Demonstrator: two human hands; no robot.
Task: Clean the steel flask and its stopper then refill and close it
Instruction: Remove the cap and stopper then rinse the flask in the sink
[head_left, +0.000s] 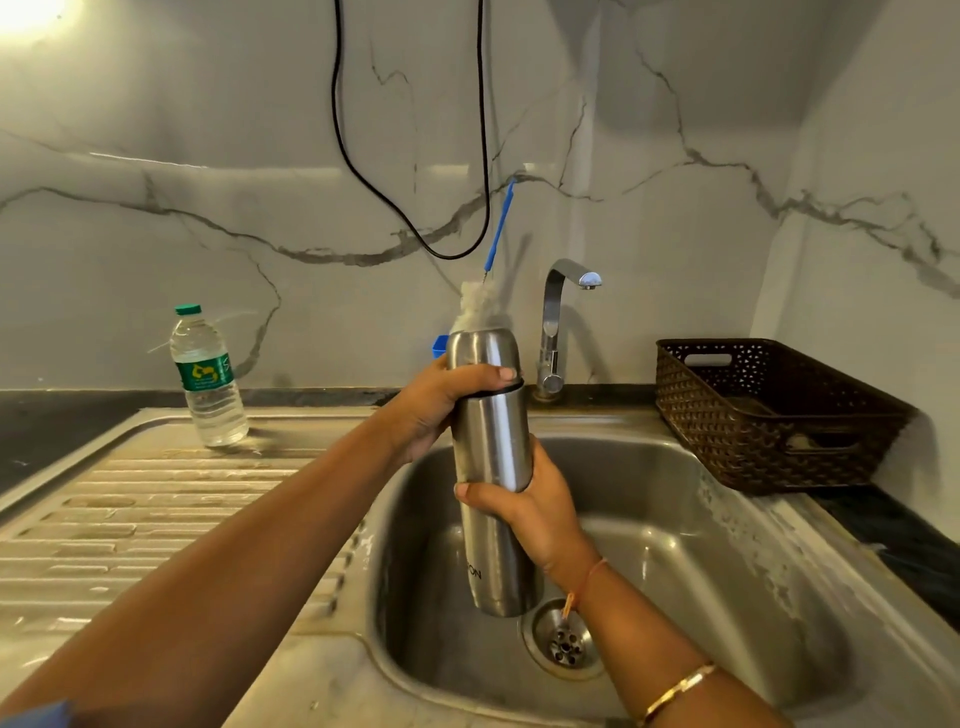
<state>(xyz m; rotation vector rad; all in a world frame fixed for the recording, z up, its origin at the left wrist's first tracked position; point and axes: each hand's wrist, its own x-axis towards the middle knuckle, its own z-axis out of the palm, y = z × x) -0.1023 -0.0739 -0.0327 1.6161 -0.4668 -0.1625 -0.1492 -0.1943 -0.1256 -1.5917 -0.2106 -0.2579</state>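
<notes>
Steel flask (491, 441) upright over sink (701, 519) basin, frame centre. Brushed silver body, dark band below rounded shoulder, lettering near base. White bristles of blue-handled brush (500, 228) packed in mouth, handle toward 12 o'clock. Left hand (431, 405) wrapped round shoulder from 9 o'clock; right hand (535, 512) gripping mid-body from 4 o'clock. Water bottle (208, 374) at 9 o'clock, basket (769, 415) at 3.
</notes>
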